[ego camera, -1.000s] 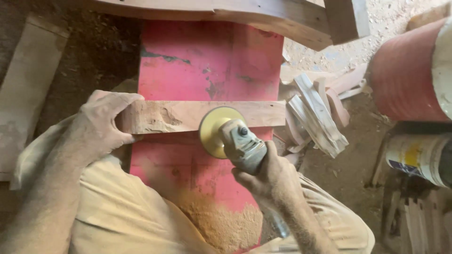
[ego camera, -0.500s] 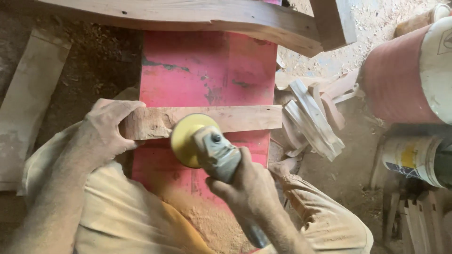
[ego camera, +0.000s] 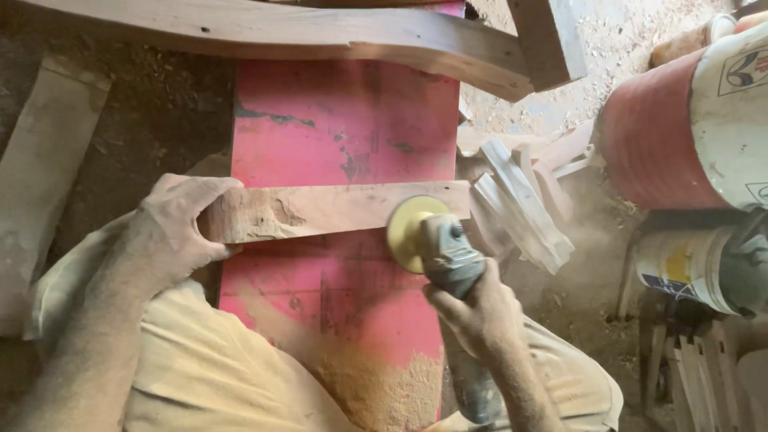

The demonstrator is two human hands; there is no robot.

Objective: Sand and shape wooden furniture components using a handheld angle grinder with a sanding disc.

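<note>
The rough, flat wooden plank, lying left-right across the red worktop, is gripped at its left end by the left hand, while the grey angle grinder with its yellow disc is clasped at the right end by the right hand.

Head-worn view, steeply downward, close.

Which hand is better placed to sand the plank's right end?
Right. The right hand holds the sander, its yellow disc at the right end of the plank. The left hand grips the left end.
</note>
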